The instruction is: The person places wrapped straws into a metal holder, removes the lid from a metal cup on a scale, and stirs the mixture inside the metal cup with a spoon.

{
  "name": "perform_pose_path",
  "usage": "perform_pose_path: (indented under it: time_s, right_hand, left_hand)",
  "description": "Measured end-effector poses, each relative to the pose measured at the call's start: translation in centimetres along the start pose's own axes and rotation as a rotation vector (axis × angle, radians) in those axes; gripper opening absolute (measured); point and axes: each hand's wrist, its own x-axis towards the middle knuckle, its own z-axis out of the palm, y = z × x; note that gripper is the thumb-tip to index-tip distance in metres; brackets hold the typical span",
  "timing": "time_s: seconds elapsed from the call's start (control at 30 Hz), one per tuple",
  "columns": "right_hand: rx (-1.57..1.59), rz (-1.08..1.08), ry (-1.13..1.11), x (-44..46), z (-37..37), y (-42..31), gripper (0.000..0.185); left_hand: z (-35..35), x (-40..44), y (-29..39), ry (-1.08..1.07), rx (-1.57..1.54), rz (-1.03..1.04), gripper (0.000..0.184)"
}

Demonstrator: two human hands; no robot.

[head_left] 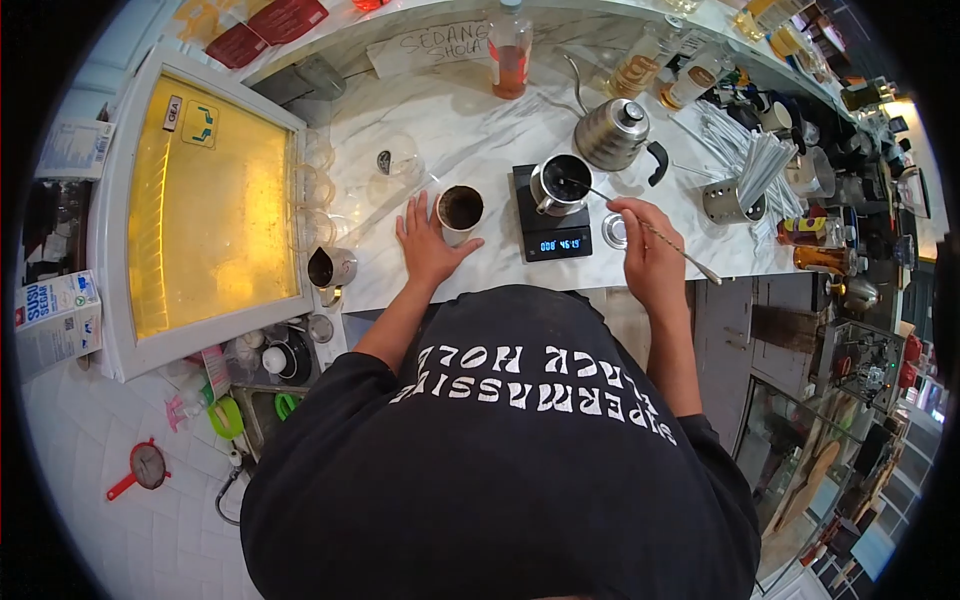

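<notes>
Head view: looks forward, steeply down from wearer's head. Wide, round-edged. Shirt [500, 490] closest, fills lower middle; left hand [432, 243], right hand [652, 245] farther, over counter [375, 285].

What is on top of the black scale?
A metal cup with dark contents; the right hand holds a long spoon in it. The part of the scale directly under the cup is covered and cannot be seen.

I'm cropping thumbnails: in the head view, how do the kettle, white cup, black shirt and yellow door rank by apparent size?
Largest to smallest:
Black shirt
Yellow door
Kettle
White cup
</notes>
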Motion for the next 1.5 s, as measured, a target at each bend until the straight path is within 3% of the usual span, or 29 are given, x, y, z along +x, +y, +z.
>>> perform_pose_path:
  time_s: [0.3,0.87,1.5]
  right_hand:
    - [-0.021,-0.024,-0.012,0.9,-0.3,1.3,0.018]
    - [0.102,-0.201,-0.146,2.9,-2.1,3.6,0.015]
    - [0.117,-0.379,-0.294,5.5,-2.4,4.6,0.015]
  left_hand:
    - [-1.4,-0.3,1.3,-0.017,-0.032,-0.042,0.113]
    - [2.5,-3.3,3.7,0.092,0.101,-0.223,0.102]
    - [2.3,-3.5,4.6,0.135,0.131,-0.262,0.097]
